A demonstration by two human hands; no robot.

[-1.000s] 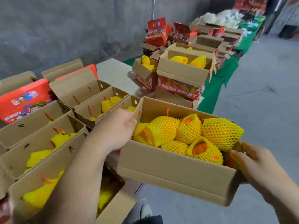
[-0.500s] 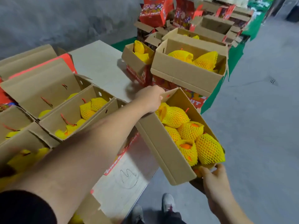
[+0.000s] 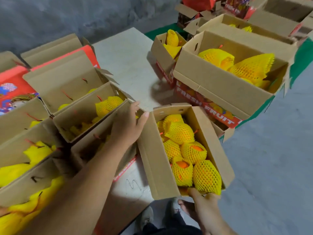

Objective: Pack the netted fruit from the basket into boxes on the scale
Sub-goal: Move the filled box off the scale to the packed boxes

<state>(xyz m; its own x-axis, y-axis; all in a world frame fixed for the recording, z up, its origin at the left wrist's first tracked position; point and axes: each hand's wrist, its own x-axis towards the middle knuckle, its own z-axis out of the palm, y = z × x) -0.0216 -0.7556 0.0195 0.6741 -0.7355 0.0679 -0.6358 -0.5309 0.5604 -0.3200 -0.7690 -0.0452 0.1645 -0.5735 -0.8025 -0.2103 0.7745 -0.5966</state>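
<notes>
Both hands [image 3: 128, 126] [image 3: 201, 203] on one box [image 3: 157, 167], perhaps six netted fruits [image 3: 207, 178] inside

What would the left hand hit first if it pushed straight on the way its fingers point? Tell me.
Probably bare table: the left hand grips the filled box at its far corner, fingers pointing up-frame past it. Depth is unclear.

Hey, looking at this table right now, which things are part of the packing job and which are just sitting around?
Part of the job:
- box of netted fruit, being carried
- left hand, holding its far end
- right hand, under its near end
- filled boxes lined up on the left

Just sitting around:
- white tabletop
- green cloth
- red printed cartons at the back
</notes>
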